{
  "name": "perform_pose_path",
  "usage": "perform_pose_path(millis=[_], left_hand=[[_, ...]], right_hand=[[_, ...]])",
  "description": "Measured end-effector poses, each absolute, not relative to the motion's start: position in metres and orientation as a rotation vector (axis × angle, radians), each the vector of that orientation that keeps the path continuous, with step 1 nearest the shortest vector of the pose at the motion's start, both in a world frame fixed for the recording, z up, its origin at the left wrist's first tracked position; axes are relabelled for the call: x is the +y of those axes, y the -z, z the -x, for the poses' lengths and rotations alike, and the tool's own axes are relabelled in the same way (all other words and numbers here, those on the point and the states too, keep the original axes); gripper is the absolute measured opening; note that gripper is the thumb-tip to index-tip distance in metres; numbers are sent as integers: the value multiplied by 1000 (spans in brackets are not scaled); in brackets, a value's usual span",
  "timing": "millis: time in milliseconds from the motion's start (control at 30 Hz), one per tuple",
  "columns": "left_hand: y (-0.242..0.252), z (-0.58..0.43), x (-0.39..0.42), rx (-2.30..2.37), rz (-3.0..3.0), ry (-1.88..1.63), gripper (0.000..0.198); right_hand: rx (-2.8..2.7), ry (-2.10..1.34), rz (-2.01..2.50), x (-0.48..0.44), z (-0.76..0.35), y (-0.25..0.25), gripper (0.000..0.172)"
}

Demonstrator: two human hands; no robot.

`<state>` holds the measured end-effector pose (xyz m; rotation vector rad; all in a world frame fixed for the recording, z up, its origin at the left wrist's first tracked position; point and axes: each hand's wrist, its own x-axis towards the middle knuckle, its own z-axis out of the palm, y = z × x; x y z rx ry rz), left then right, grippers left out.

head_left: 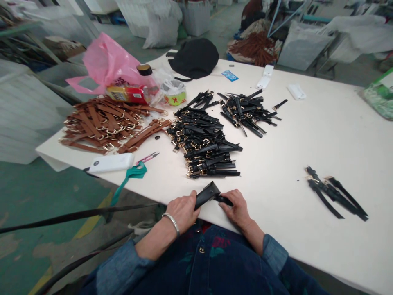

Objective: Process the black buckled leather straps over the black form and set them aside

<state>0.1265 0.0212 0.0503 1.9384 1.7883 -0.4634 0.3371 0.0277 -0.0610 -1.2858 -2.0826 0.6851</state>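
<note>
At the table's front edge my left hand [181, 211] is closed round a wide black leather strap [208, 194], its end pointing up and to the right. My right hand [238, 208] pinches a small black piece [223, 200] against that end; whether the two are joined I cannot tell. Just beyond my hands lies a stacked pile of short black buckle straps [208, 143] with gold-coloured buckles. Behind it is a looser heap of black straps [245, 110]. A few more black straps [336, 192] lie apart on the right.
Brown buckled straps [101, 119] are heaped at left, beside a pink bag [107, 61] and a jar [144, 86]. Nearer are a white power bank [112, 162], pink-handled thread snips [147, 158] and green ribbon [132, 174]. Long black straps [76, 215] hang at left. A black cap [195, 57] lies behind.
</note>
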Motion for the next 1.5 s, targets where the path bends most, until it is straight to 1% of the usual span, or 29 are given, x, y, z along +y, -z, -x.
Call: perform_pose_path(millis=[167, 333, 533, 1100, 1233, 1367, 1433, 1500], left_hand=[[-51, -104, 12, 1861, -1883, 507, 29], [-53, -98, 7, 1862, -1825, 529, 31], [-51, -100, 8, 1862, -1838, 504, 29], [-46, -95, 6, 1864, -1810, 441, 28], [-46, -94, 6, 1870, -1809, 443, 28], [-45, -92, -1, 1868, -1823, 430, 28], [-44, -90, -8, 1889, -1814, 407, 29], [-44, -87, -16, 1910, -1793, 376, 29]], right_hand=[[-2061, -674, 1295, 26, -336, 60, 26], [-2091, -653, 1335, 24, -338, 54, 20], [-2178, -588, 1448, 22, -330, 48, 20], [-2217, -549, 1455, 28, -306, 50, 20], [-2267, -579, 1402, 30, -306, 48, 22], [-2306, -631, 1338, 34, -329, 48, 25], [-2272, -596, 1393, 35, -363, 49, 25], [-2201, -489, 1516, 35, -414, 49, 25]])
